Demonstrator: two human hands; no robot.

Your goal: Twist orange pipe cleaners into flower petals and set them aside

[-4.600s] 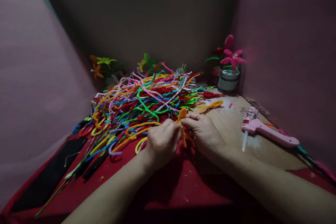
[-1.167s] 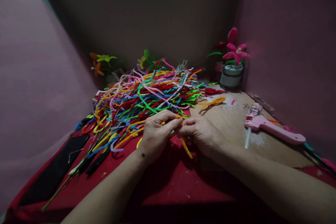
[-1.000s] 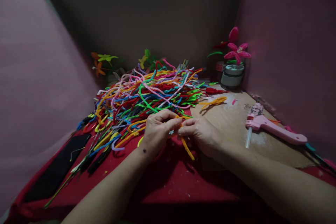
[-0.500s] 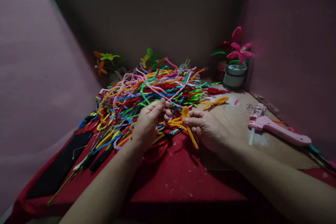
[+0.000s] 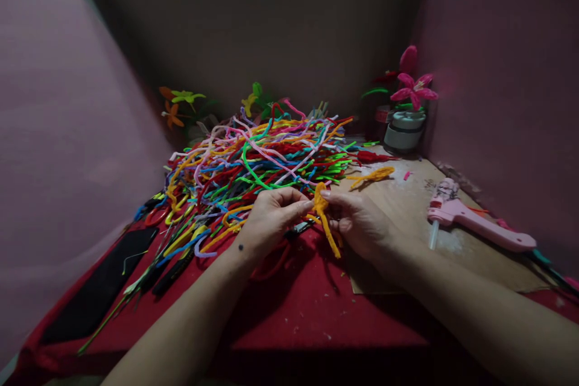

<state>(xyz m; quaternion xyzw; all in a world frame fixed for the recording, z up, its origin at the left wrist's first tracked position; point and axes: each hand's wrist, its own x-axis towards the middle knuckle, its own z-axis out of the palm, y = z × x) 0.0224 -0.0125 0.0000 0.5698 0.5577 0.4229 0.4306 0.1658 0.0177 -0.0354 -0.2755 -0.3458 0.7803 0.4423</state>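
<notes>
An orange pipe cleaner point(image 5: 329, 234), bent into a loop at the top with a tail hanging down, is between my two hands above the table's front part. My right hand point(image 5: 362, 220) pinches it from the right side, thumb and finger at the loop. From the left, the thumb and forefinger of my left hand point(image 5: 274, 214) close on its side strands. Partly hidden behind my left hand lie red-handled scissors point(image 5: 271, 262). Just beyond my hands rises a tangled heap of colourful pipe cleaners point(image 5: 266, 157).
A pink glue gun point(image 5: 479, 226) lies on a cardboard sheet point(image 5: 402, 265) at right, near another orange twisted piece point(image 5: 373, 177). Behind stands a grey pot point(image 5: 404, 132) with a pink flower point(image 5: 415, 91). A black flat object point(image 5: 99, 289) and pliers point(image 5: 174, 271) lie left on red cloth point(image 5: 325, 319).
My left hand has moved right and its thumb and forefinger have closed on the orange pipe cleaner. My right hand has stayed nearly in place, holding the loop.
</notes>
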